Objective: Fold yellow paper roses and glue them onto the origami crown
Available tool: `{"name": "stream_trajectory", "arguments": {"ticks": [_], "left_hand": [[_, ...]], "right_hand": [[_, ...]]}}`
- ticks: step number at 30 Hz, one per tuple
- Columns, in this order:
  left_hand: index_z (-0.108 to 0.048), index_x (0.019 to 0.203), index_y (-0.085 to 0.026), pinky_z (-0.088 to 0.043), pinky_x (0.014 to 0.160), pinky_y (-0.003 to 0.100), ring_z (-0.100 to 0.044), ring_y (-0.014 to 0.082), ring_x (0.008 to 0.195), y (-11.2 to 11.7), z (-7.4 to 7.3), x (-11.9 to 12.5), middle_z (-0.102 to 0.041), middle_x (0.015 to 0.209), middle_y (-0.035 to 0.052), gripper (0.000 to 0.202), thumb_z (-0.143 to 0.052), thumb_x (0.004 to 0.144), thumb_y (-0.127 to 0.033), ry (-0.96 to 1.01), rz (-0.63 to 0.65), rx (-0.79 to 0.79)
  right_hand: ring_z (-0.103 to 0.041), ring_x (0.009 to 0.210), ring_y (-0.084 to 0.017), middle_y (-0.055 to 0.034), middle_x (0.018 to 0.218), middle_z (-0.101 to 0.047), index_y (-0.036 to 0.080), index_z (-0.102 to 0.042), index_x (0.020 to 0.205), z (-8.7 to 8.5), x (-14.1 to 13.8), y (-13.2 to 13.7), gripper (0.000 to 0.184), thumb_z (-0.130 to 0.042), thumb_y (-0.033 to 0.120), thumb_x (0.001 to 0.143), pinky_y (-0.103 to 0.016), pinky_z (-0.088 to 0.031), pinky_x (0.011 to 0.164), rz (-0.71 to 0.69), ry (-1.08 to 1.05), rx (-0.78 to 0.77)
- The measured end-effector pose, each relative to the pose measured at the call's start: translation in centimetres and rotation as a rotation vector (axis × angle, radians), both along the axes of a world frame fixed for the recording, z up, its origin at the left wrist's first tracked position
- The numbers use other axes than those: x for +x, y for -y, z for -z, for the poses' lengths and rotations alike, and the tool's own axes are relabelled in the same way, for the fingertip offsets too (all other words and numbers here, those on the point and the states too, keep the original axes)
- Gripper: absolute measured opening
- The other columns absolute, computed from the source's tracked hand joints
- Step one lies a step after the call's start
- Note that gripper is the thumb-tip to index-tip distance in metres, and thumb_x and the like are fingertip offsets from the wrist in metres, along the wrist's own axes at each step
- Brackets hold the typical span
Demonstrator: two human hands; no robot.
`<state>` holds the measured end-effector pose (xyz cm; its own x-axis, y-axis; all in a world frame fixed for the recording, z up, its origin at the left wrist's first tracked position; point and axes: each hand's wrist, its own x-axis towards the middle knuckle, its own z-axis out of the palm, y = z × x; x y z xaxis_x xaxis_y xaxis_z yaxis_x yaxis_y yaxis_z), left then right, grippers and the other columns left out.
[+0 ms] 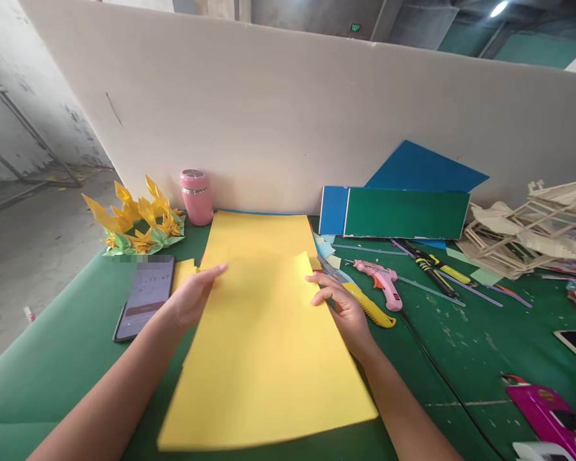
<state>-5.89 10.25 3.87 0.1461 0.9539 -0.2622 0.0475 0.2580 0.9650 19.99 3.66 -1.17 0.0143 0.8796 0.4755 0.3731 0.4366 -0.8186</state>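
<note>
A large yellow sheet of paper is held up between my two hands, its near edge toward me. My left hand grips its left edge, thumb on top and the other fingers hidden beneath. On the right edge, my right hand has its fingers curled over the paper. Beyond it, more yellow paper lies on the table, with blue and red edges peeking out underneath. A yellow-handled cutter knife and a pink glue gun lie close to my right hand.
Left are a phone, a folded-paper crown and a pink flask. Green and blue boards lean on the partition. At right lie pliers, a wooden stick model and a magenta device; a black cord crosses the table.
</note>
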Motion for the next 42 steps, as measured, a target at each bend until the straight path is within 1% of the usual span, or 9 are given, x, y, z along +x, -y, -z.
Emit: {"name": "stream_trajectory", "arguments": {"ticks": [5, 12, 17, 20, 25, 32, 36, 38, 42], "left_hand": [[-0.066, 0.099, -0.012, -0.058, 0.065, 0.036, -0.072, 0.0291, 0.076, 1.5, 0.2, 0.5, -0.076, 0.084, 0.0108, 0.049, -0.080, 0.056, -0.031, 0.080, 0.118, -0.253], [-0.066, 0.102, -0.013, -0.057, 0.059, 0.029, -0.073, 0.0268, 0.076, 2.6, 0.7, 0.8, -0.077, 0.081, 0.0092, 0.036, -0.068, 0.066, -0.017, 0.178, -0.147, -0.254], [-0.068, 0.089, -0.012, -0.058, 0.061, 0.030, -0.073, 0.0279, 0.079, 2.8, 1.7, 1.0, -0.077, 0.083, 0.0112, 0.022, -0.065, 0.067, -0.008, 0.373, -0.161, -0.342], [-0.068, 0.087, -0.013, -0.059, 0.061, 0.031, -0.073, 0.0278, 0.076, 2.7, 1.8, 1.0, -0.077, 0.082, 0.0105, 0.017, -0.065, 0.070, -0.009, 0.405, -0.142, -0.384], [-0.067, 0.095, -0.011, -0.060, 0.060, 0.033, -0.073, 0.0291, 0.077, 2.3, 1.6, 0.5, -0.077, 0.083, 0.0120, 0.020, -0.059, 0.077, -0.011, 0.411, -0.177, -0.382], [-0.065, 0.109, -0.011, -0.059, 0.079, 0.036, -0.073, 0.0279, 0.084, 2.3, 1.5, 1.0, -0.077, 0.089, 0.0124, 0.029, -0.051, 0.083, -0.012, 0.585, -0.076, -0.406], [-0.061, 0.116, -0.009, -0.058, 0.081, 0.037, -0.073, 0.0264, 0.082, 2.2, 1.3, 1.3, -0.077, 0.084, 0.0116, 0.034, -0.044, 0.087, -0.010, 0.585, -0.122, -0.439], [-0.059, 0.118, -0.009, -0.058, 0.081, 0.038, -0.073, 0.0262, 0.081, 2.2, 1.3, 1.3, -0.077, 0.083, 0.0117, 0.035, -0.042, 0.088, -0.010, 0.581, -0.128, -0.455], [-0.064, 0.111, -0.013, -0.057, 0.080, 0.035, -0.073, 0.0247, 0.082, 2.2, 1.7, 1.1, -0.077, 0.085, 0.0097, 0.030, -0.048, 0.086, -0.013, 0.630, -0.034, -0.386]], "right_hand": [[-0.053, 0.115, -0.024, -0.0059, 0.117, -0.065, 0.025, -0.063, 0.071, 0.3, 0.7, 0.7, 0.011, -0.058, 0.021, 0.080, -0.043, -0.043, 0.095, 0.000, 0.089, -0.065], [-0.054, 0.096, -0.021, -0.0016, 0.119, -0.063, 0.028, -0.071, 0.074, 0.7, 1.4, 0.7, 0.021, -0.059, 0.011, 0.076, -0.040, -0.045, 0.088, -0.114, 0.170, -0.116], [-0.049, 0.113, -0.024, -0.0023, 0.134, -0.049, 0.029, -0.071, 0.079, 1.3, 1.6, 0.5, 0.010, -0.065, 0.021, 0.076, -0.042, -0.043, 0.093, -0.011, 0.051, -0.054], [-0.038, 0.128, -0.027, 0.0015, 0.143, -0.040, 0.034, -0.071, 0.093, 0.9, 1.7, 0.8, 0.023, -0.065, 0.019, 0.077, -0.046, -0.035, 0.103, -0.077, 0.164, -0.011], [-0.030, 0.133, -0.029, 0.0049, 0.144, -0.040, 0.035, -0.075, 0.080, 0.6, 1.3, 1.0, 0.023, -0.065, 0.014, 0.075, -0.052, -0.029, 0.107, -0.193, 0.362, -0.015], [-0.039, 0.128, -0.029, 0.0011, 0.134, -0.050, 0.028, -0.072, 0.062, 0.8, 1.7, 0.8, 0.017, -0.066, 0.034, 0.077, -0.047, -0.033, 0.106, -0.028, 0.056, -0.067], [-0.034, 0.132, -0.030, 0.0008, 0.143, -0.042, 0.030, -0.075, 0.082, 0.1, 1.5, 1.1, 0.017, -0.072, 0.043, 0.070, -0.046, -0.031, 0.108, -0.148, 0.004, -0.113], [-0.033, 0.133, -0.031, 0.0001, 0.141, -0.043, 0.030, -0.075, 0.076, 0.2, 1.3, 1.0, 0.017, -0.075, 0.044, 0.067, -0.044, -0.029, 0.109, -0.190, 0.018, -0.117], [-0.040, 0.127, -0.030, -0.0043, 0.129, -0.053, 0.025, -0.071, 0.062, 0.7, 1.0, 0.4, 0.029, -0.067, 0.051, 0.073, -0.046, -0.027, 0.109, -0.030, -0.101, -0.123]]}}
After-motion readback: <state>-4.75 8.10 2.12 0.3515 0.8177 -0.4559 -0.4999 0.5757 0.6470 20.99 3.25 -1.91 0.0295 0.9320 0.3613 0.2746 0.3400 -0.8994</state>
